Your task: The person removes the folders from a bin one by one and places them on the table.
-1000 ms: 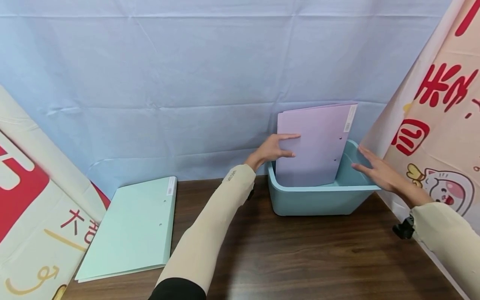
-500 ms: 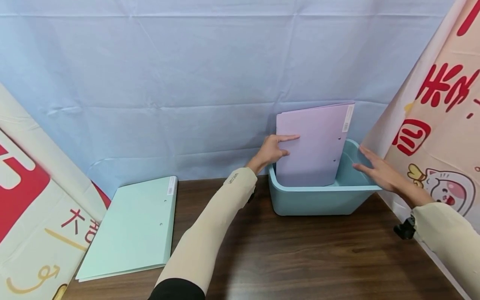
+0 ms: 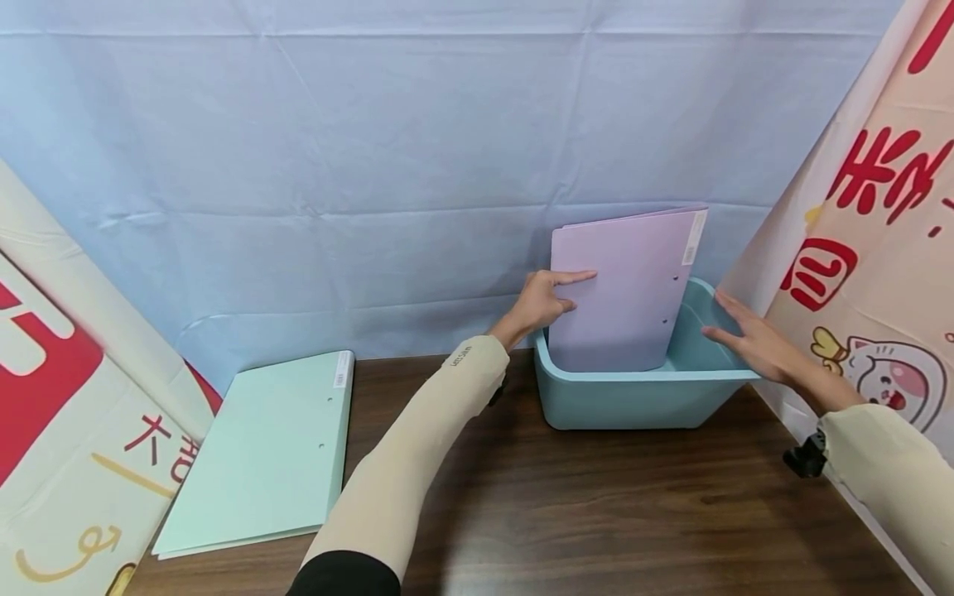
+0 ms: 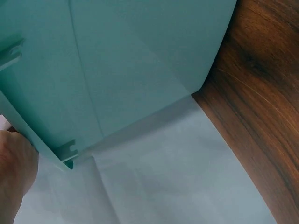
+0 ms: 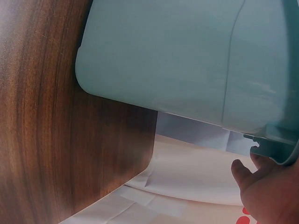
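A light purple ring binder stands upright, leaning slightly, inside the left part of a blue-green plastic bin. My left hand is at the bin's left end, index finger straight against the binder's face and thumb out near its left edge; its other fingers are hidden. In the left wrist view, the left hand is close to the bin's rim. My right hand rests at the bin's right end, index finger and thumb extended. The right wrist view shows the right hand by the rim, two fingertips outside it.
A mint green ring binder lies flat at the left of the dark wooden table. A pale blue cloth hangs behind. Printed banners border both sides, the right one close to the bin.
The purple binder's top has shifted slightly left. My left thumb has drawn back a little from its face. The right hand has stayed at the bin's right end.
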The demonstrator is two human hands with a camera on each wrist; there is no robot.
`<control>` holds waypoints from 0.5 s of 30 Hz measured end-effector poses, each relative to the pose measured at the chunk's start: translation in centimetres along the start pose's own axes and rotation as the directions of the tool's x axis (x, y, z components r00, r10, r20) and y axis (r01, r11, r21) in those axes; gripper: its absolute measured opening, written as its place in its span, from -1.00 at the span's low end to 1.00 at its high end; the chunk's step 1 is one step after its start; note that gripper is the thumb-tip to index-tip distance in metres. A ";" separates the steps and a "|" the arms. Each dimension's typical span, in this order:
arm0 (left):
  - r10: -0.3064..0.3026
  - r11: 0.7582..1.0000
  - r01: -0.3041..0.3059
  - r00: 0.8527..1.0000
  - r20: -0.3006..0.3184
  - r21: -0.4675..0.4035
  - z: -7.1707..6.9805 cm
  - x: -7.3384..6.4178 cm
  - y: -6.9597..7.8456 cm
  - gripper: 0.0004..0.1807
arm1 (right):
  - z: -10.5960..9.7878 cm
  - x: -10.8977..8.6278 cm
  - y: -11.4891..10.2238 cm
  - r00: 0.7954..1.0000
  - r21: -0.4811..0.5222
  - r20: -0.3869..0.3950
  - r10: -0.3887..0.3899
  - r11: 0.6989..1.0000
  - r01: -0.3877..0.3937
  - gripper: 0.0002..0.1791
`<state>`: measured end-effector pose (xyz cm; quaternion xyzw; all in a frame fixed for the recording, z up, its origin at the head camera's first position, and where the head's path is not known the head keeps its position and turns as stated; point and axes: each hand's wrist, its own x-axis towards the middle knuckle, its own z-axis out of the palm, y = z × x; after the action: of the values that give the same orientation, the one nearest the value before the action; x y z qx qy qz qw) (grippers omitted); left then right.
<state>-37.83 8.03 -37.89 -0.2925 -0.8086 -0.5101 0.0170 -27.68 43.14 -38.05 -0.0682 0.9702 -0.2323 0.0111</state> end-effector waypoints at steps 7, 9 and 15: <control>0.021 1.000 -0.021 1.000 0.001 0.013 0.0 -0.1 0.0 -0.28 | 0.1 0.0 0.1 1.000 0.016 -0.005 -0.004 1.000 0.004 -0.06; 0.029 1.000 -0.029 1.000 -0.009 0.006 0.0 -0.1 0.1 -0.28 | 0.0 -0.1 0.1 1.000 0.020 -0.006 -0.008 1.000 0.008 -0.06; 0.020 1.000 -0.021 0.999 -0.027 -0.019 -0.4 -0.3 0.4 -0.28 | -0.2 -0.1 -0.3 1.000 0.016 0.000 -0.001 1.000 0.001 -0.06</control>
<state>-37.44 7.69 -37.49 -0.2942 -0.8004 -0.5214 0.0302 -27.51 43.03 -37.75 -0.0687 0.9682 -0.2401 0.0117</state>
